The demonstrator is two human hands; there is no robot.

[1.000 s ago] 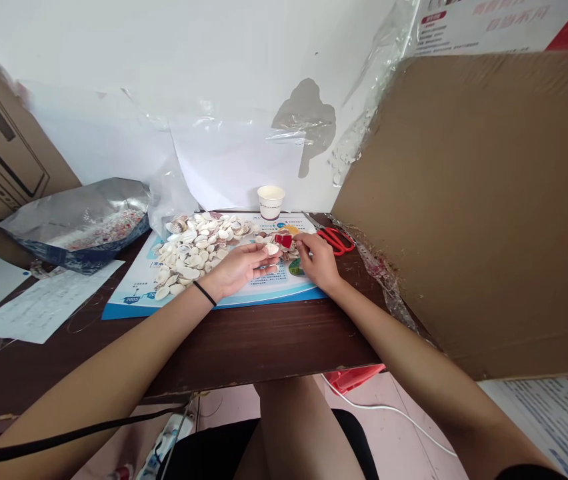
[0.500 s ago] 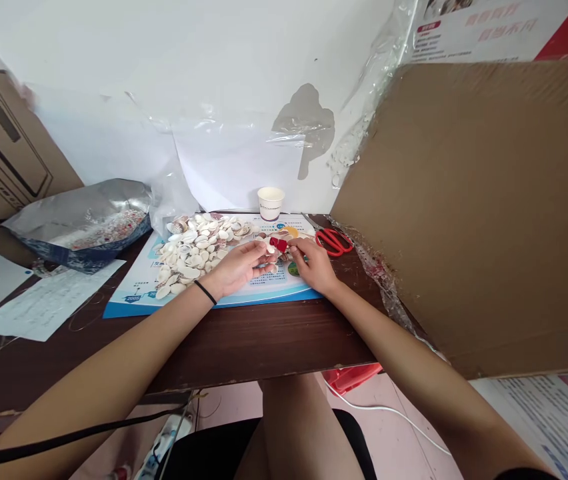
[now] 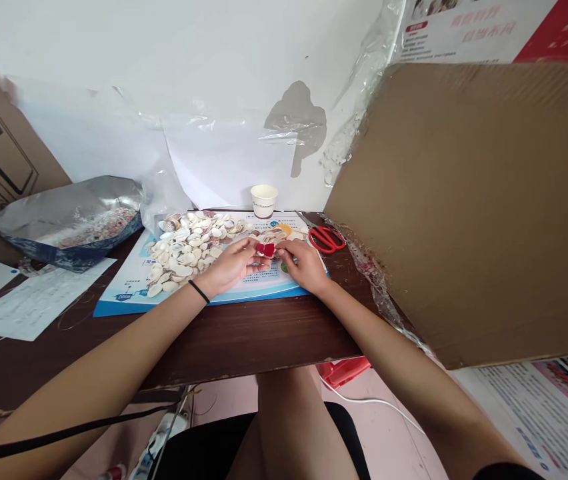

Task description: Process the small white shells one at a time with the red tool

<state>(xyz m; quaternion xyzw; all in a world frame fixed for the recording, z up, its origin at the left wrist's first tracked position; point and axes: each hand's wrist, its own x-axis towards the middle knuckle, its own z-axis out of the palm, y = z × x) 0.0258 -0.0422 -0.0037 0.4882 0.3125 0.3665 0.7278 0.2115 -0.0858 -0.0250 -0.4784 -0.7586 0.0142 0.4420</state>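
Note:
Between my hands, above a printed sheet (image 3: 124, 293), is a small red bow-shaped piece (image 3: 265, 250), perhaps of ribbon. My left hand (image 3: 231, 267), with a black band at the wrist, holds it from the left, thumb on top and fingers underneath. From the right, the thumb and forefinger of my right hand (image 3: 304, 265) pinch at its edge. Something pale, maybe a shell, shows against the red; it is too small to make out. A heap of white and brownish shells (image 3: 184, 250) lies left of my left hand, with more shells (image 3: 274, 235) just behind the red piece.
Red-handled scissors (image 3: 327, 240) lie right of the sheet. A paper cup (image 3: 264, 201) stands at the back near the wall. At the left sits an opened bag (image 3: 79, 223) of small coloured bits beside a paper (image 3: 39, 300). A large cardboard panel (image 3: 474, 213) bounds the right side.
The red piece has turned in my fingers and now shows a wider bow shape. Both hands stay close together around it. The whole view has shifted slightly.

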